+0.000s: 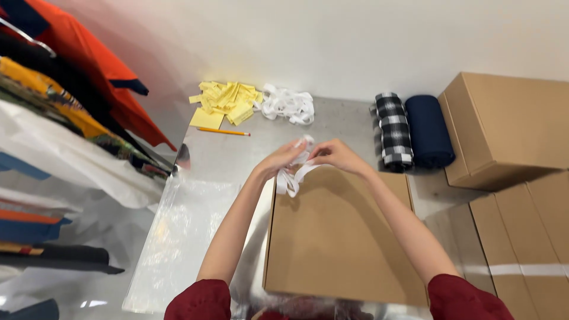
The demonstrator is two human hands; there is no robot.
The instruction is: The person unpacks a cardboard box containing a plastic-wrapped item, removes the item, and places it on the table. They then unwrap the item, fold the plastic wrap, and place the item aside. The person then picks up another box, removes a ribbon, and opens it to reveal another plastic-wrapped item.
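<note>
Two hands: left hand [283, 159] and right hand [336, 155] pinch white ribbon [290, 178] together, keeping it taut.
Place: above closed cardboard box [338, 237], so loops hang free.

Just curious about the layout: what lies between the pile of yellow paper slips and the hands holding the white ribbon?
In the head view, an orange pencil lies on the grey table there.

A flat brown cardboard box [338, 237] lies near centre, a taller brown box [504, 124] far right, yellow paper labels [228, 101] heaped far left.
</note>
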